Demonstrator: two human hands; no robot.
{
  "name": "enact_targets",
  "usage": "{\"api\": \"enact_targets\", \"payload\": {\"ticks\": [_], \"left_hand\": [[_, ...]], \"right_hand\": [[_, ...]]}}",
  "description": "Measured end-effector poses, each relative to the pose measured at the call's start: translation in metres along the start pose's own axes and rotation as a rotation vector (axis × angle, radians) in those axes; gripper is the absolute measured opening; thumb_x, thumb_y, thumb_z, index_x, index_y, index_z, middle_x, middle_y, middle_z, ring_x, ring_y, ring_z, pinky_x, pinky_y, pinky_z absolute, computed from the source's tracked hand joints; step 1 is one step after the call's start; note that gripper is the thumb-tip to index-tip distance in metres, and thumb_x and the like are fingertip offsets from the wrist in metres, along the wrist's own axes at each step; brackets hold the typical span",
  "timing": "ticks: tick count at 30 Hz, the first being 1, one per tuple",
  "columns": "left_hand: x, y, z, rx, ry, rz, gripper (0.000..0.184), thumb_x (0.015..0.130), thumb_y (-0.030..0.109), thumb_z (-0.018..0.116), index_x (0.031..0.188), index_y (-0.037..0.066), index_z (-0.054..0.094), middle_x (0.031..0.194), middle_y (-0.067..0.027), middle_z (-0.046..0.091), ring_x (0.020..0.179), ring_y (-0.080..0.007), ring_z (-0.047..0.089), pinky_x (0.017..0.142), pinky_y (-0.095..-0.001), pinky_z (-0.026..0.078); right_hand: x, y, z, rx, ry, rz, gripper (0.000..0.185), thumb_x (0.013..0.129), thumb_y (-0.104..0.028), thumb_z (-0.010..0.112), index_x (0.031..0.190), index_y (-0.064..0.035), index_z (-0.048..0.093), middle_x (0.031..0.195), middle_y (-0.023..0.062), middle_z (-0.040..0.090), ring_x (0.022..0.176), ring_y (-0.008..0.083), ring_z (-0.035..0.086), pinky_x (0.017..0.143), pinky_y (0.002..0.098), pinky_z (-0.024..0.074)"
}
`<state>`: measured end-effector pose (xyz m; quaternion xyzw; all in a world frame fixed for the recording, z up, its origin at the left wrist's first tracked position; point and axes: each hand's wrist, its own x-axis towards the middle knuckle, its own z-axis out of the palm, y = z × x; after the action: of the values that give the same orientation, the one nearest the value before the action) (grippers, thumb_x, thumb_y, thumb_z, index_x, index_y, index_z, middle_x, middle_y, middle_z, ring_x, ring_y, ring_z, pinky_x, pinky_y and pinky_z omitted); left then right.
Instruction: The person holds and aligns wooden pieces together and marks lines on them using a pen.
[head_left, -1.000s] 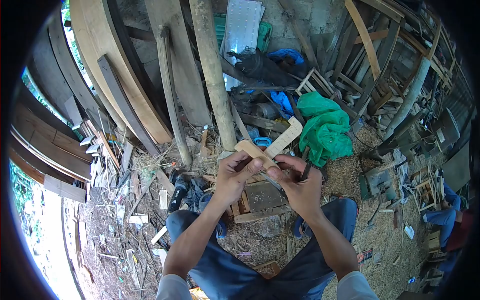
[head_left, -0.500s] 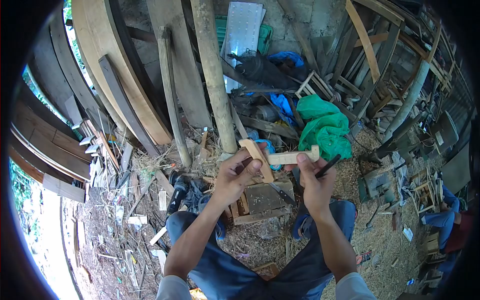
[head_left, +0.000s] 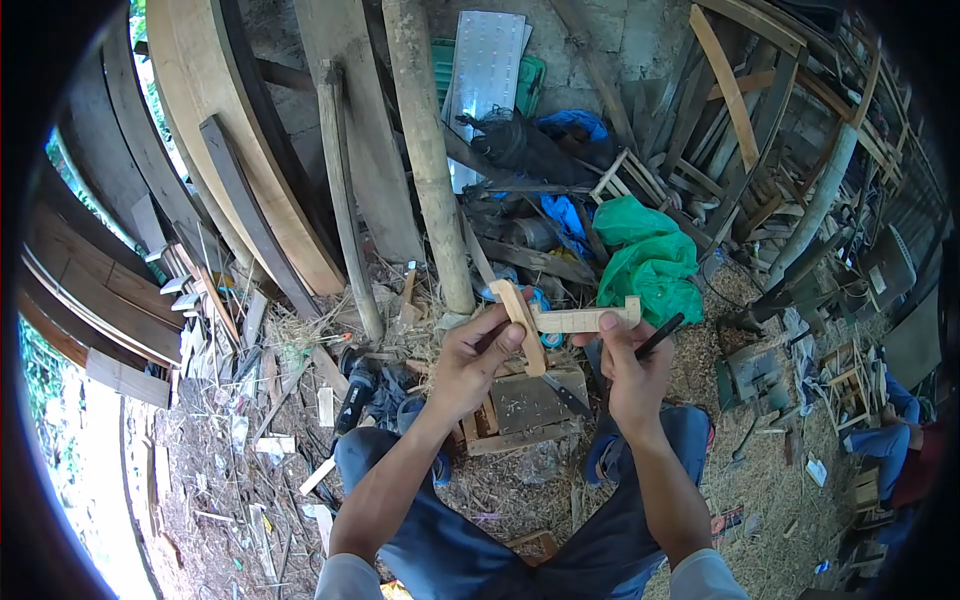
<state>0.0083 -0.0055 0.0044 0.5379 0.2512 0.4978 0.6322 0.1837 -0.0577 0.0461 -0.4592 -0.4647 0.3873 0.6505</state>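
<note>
In the head view, my left hand (head_left: 475, 365) grips a curved pale wooden piece (head_left: 523, 325) between thumb and fingers. My right hand (head_left: 635, 375) pinches a flat wooden strip (head_left: 575, 320) with a raised, notched end, and faint lines cross its face. A black pen (head_left: 661, 336) also sits in the right hand, pointing up and outward. The strip's left end meets the side of the curved piece; whether they are joined I cannot tell. Below them, a knife with a dark handle (head_left: 572, 399) lies over a wooden block (head_left: 525, 410) between my feet.
A black power tool (head_left: 354, 398) lies left of the block. Wooden poles (head_left: 432, 170) and planks lean against the wall ahead. A green plastic bag (head_left: 650, 260) rests beyond my right hand. Another person's leg (head_left: 880, 443) shows at far right. Shavings and offcuts cover the ground.
Both hands and the two wooden pieces have shifted very slightly right and down in view. The grips look the same.
</note>
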Motion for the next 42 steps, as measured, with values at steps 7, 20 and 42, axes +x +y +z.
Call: {"api": "enact_targets", "payload": {"ticks": [7,20,42], "left_hand": [[0.002,0.006,0.000,-0.025,0.026,-0.038,0.048,0.088,0.015,0.063,0.128,-0.006,0.047,0.120,-0.0104,0.058,0.108,-0.0135,0.053,0.093,-0.0266,0.039],[-0.002,0.011,0.004,0.097,0.062,0.035,0.038,0.087,0.013,0.065,0.120,-0.003,0.056,0.099,-0.0074,0.066,0.089,-0.0099,0.060,0.078,-0.0249,0.048],[-0.003,0.013,0.003,-0.002,0.056,0.029,0.029,0.085,0.007,0.066,0.111,-0.004,0.060,0.091,-0.0081,0.067,0.078,-0.0095,0.062,0.068,-0.0244,0.051]], "right_hand": [[-0.003,-0.007,0.003,-0.086,-0.006,-0.012,0.022,0.092,-0.017,0.057,0.094,0.0032,0.066,0.076,0.0051,0.067,0.069,0.0060,0.059,0.059,0.0190,0.0423],[-0.003,0.000,0.009,-0.087,0.009,-0.090,0.021,0.091,-0.021,0.058,0.093,-0.0016,0.066,0.069,0.0018,0.066,0.046,-0.0020,0.033,0.041,0.0181,0.0203],[-0.001,-0.003,0.003,-0.038,-0.065,0.031,0.020,0.091,-0.017,0.059,0.091,0.0024,0.066,0.075,0.0058,0.067,0.067,0.0079,0.061,0.059,0.0204,0.0437]]}}
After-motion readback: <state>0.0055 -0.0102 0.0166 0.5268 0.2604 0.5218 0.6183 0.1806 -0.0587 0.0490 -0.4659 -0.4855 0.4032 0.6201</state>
